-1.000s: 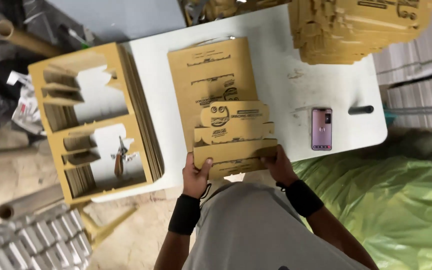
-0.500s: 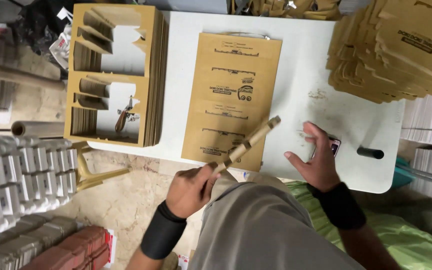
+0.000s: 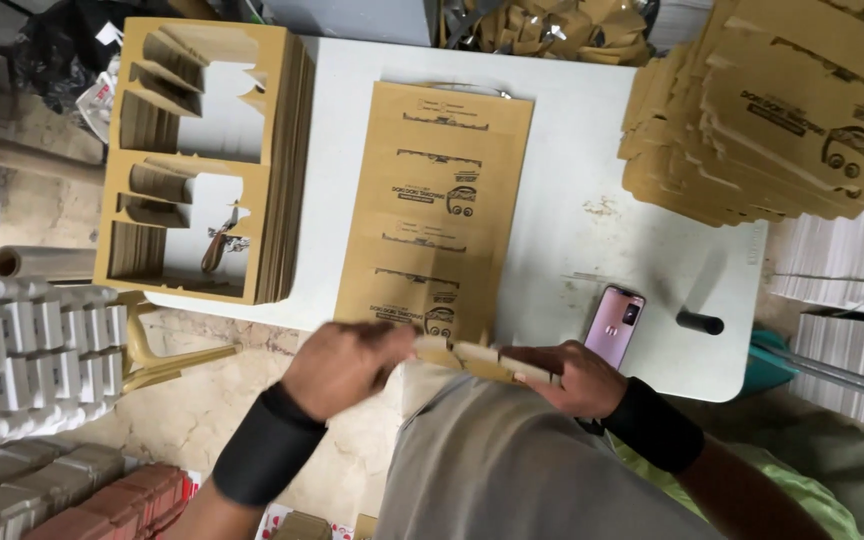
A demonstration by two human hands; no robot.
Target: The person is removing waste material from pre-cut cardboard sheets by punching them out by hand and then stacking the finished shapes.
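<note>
At the lower centre of the frame, both hands close on a small brown die-cut cardboard piece [image 3: 482,360], held edge-on just past the near rim of the white desk [image 3: 572,240] and close to the person's body. The left hand [image 3: 347,365] wraps its fingers around the piece's left end, and the right hand [image 3: 577,378] pinches the right end, so each grip is closed narrowly on the same strip. Half a second ago only the left hand carried the piece, tilted up over the desk, while the right hand lay flat near the pink smartphone [image 3: 614,325]; now the right hand has come off the desk and joined the hold, and the piece has dropped level. Judged from this, the work has passed from picking up to shaping the piece between two hands. Above the hands, a stack of flat brown printed cardboard sheets [image 3: 437,200] runs up the middle of the desk. A pile of punched-out brown cardboard frames [image 3: 202,160] sits at the upper left, and a heap of loose printed cardboard blanks [image 3: 782,110] fills the upper right. A short black cylinder [image 3: 700,322] lies right of the phone.
</note>
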